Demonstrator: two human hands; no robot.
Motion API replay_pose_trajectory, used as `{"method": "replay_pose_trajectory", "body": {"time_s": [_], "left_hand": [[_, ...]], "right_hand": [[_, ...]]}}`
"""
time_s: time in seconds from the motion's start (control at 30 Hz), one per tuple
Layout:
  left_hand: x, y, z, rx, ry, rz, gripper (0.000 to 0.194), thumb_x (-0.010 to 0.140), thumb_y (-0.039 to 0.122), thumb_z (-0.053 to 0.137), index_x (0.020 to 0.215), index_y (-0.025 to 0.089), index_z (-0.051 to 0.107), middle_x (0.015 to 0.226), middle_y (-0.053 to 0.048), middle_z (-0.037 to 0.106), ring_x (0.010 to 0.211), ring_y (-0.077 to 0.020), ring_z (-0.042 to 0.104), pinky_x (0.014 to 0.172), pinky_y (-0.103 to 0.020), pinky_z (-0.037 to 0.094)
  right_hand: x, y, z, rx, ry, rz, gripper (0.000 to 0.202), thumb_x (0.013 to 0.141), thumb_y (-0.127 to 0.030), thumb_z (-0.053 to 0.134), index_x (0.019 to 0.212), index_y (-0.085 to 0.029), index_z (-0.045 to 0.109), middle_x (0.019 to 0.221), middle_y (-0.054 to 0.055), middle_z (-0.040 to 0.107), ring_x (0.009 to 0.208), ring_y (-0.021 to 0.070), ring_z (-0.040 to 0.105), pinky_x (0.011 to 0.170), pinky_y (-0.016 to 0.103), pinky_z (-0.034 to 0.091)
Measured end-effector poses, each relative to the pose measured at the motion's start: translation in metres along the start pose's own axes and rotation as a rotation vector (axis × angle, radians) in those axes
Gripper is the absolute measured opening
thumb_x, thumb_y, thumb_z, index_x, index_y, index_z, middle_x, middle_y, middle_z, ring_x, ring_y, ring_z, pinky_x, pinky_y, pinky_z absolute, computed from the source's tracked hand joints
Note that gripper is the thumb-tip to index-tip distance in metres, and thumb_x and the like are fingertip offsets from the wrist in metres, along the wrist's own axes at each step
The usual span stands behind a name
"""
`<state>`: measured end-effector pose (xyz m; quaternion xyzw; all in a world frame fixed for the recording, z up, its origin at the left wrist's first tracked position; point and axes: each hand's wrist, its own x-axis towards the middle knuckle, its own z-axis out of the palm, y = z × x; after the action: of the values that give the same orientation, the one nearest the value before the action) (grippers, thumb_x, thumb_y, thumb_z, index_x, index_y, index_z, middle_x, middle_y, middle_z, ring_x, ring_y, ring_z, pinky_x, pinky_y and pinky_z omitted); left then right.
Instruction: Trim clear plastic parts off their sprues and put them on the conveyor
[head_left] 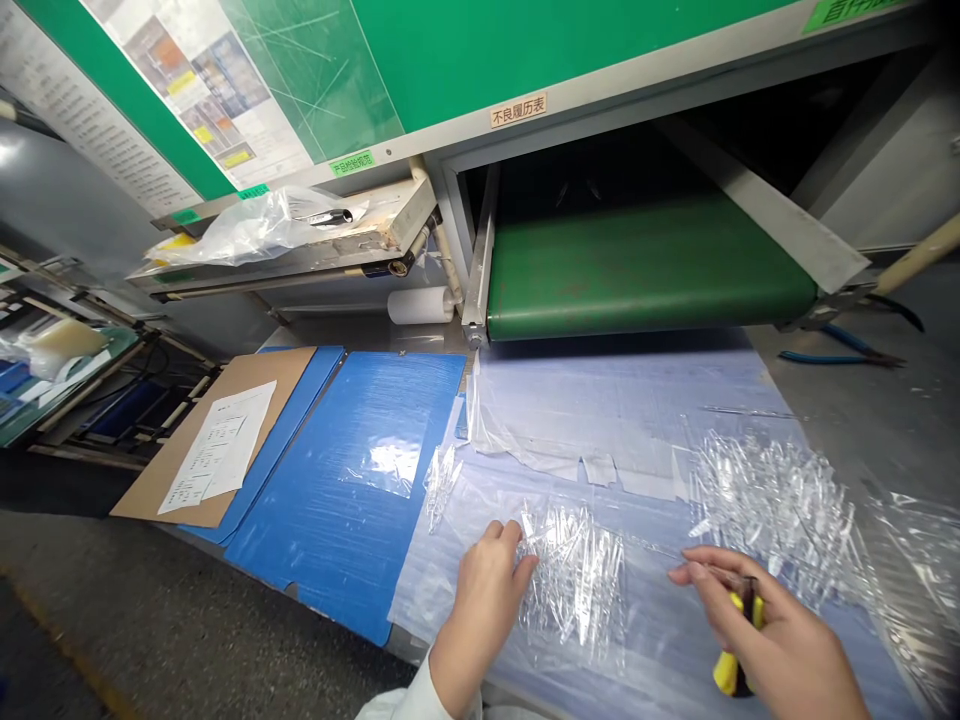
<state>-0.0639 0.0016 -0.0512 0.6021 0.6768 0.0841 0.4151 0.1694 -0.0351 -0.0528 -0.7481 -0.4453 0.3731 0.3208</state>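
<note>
My right hand (757, 620) is closed around a hand tool with yellow-and-black handles (726, 672), probably nippers; its working end is hidden. Between that hand's thumb and forefinger is a thin clear plastic piece (652, 546), pointing left. My left hand (486, 580) rests at the left edge of a heap of slim clear plastic pieces (574, 575), its fingers bent and the thumb apart from them. A larger heap of similar clear pieces (776, 505) lies beyond my right hand. Several more clear pieces (442, 485) sit up and left of my left hand.
A green conveyor belt (645, 265) ends above the film-covered worktop (600, 400). Blue boards (352, 450) and brown cardboard with a paper sheet (225, 450) lie left. Blue-handled pliers (840, 350) lie at the right. A shelf (360, 235) carries a plastic bag.
</note>
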Motion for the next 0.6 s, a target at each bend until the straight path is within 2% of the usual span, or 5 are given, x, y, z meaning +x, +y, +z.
{"method": "replay_pose_trajectory", "body": {"time_s": [0.1, 0.2, 0.4, 0.5, 0.6], "left_hand": [[-0.003, -0.014, 0.002, 0.148, -0.033, -0.031, 0.014, 0.077, 0.017, 0.059, 0.091, 0.018, 0.058, 0.093, -0.007, 0.061, 0.084, -0.0228, 0.059, 0.07, -0.029, 0.036], [-0.003, -0.019, 0.004, 0.21, -0.052, -0.027, 0.011, 0.078, 0.017, 0.057, 0.088, 0.018, 0.059, 0.087, -0.006, 0.064, 0.081, -0.0222, 0.06, 0.067, -0.028, 0.036], [0.003, -0.023, 0.013, 0.186, -0.051, 0.012, 0.009, 0.081, 0.021, 0.054, 0.086, 0.019, 0.061, 0.072, 0.0, 0.064, 0.07, -0.0168, 0.059, 0.064, -0.024, 0.037], [0.004, -0.024, 0.015, 0.183, 0.01, -0.005, 0.018, 0.087, 0.025, 0.046, 0.09, 0.016, 0.061, 0.084, -0.006, 0.064, 0.078, -0.0191, 0.06, 0.07, -0.026, 0.039], [0.003, -0.023, 0.015, 0.182, 0.055, -0.03, 0.028, 0.09, 0.03, 0.043, 0.105, 0.013, 0.061, 0.1, -0.011, 0.062, 0.089, -0.0232, 0.06, 0.076, -0.03, 0.041]], "right_hand": [[0.014, -0.003, -0.014, 0.107, -0.135, 0.031, 0.04, 0.081, -0.06, 0.051, 0.088, -0.021, 0.058, 0.063, 0.0, 0.066, 0.043, 0.0131, 0.047, 0.048, 0.028, 0.046], [0.025, -0.008, -0.015, 0.162, -0.284, 0.062, 0.039, 0.081, -0.059, 0.053, 0.078, -0.02, 0.057, 0.052, -0.004, 0.056, 0.04, 0.0101, 0.043, 0.046, 0.025, 0.041], [0.04, -0.004, 0.033, 0.104, -0.577, 0.129, 0.036, 0.09, -0.045, 0.054, 0.066, -0.018, 0.05, 0.047, -0.009, 0.047, 0.034, 0.0053, 0.037, 0.038, 0.02, 0.032], [0.049, -0.001, 0.057, 0.001, -0.63, 0.133, 0.031, 0.095, -0.039, 0.052, 0.077, -0.015, 0.057, 0.056, -0.009, 0.051, 0.038, 0.0046, 0.043, 0.041, 0.019, 0.039], [0.055, -0.003, 0.067, -0.104, -0.622, 0.104, 0.028, 0.095, -0.038, 0.052, 0.084, -0.014, 0.061, 0.065, -0.006, 0.058, 0.046, 0.0062, 0.051, 0.046, 0.021, 0.045]]}}
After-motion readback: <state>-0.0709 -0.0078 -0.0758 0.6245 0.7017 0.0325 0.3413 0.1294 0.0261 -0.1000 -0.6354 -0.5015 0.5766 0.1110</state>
